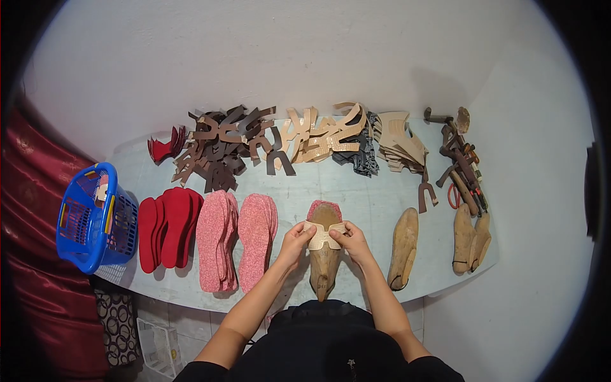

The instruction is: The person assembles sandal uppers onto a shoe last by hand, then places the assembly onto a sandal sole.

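A wooden shoe last point(323, 267) lies at the table's front edge, its wide end away from me and over a pink speckled sole point(316, 206). Across the last rests a beige strap piece point(324, 237). My left hand point(298, 240) pinches the strap's left end, and my right hand point(350, 239) pinches its right end, thumbs on top. Both hands are closed on the same piece, one on each side of the last.
Red soles point(178, 228) and pink soles point(256, 239) stand left, beside a blue basket point(92, 254). Brown straps point(219, 143), beige straps point(318, 137) and beige uppers point(398, 140) are piled behind. Right are wooden lasts point(404, 245) and hand tools point(463, 162).
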{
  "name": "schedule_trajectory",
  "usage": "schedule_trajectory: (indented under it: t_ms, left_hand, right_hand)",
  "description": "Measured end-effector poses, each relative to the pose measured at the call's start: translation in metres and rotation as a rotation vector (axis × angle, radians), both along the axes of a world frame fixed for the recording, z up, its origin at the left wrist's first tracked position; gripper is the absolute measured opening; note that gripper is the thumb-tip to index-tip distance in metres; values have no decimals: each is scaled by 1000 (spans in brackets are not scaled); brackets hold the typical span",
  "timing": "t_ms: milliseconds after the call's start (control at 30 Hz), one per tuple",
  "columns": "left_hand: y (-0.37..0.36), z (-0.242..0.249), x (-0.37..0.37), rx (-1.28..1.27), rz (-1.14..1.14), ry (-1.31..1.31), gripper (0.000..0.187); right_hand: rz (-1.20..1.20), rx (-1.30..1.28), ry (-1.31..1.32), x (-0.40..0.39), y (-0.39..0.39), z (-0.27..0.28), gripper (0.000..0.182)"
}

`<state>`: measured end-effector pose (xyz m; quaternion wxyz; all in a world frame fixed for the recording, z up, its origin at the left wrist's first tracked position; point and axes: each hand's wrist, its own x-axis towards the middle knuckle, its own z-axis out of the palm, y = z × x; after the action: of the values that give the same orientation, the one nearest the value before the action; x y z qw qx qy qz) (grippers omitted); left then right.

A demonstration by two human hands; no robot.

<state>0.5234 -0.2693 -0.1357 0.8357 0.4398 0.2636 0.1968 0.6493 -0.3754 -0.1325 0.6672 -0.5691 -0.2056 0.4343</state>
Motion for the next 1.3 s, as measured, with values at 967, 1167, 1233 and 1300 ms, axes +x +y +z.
schedule_trajectory:
  t_ms: [967,1167,1233,1300]
  left_hand:
    - [5,-3,-6,-78,-63,-35,32]
    - [3,-5,-5,-94,-35,-65,31]
    - [4,-8,-5,-98,-34,-64,30]
    - [4,-10,-7,-101,-34,-62,30]
  right_hand:
    - [103,39,189,2,-4,-2,30]
    - [79,25,130,0,-3,-6,31]
    - [68,39,96,-3,-2,-7,34]
    - [56,54,62,-3,-6,-12,36]
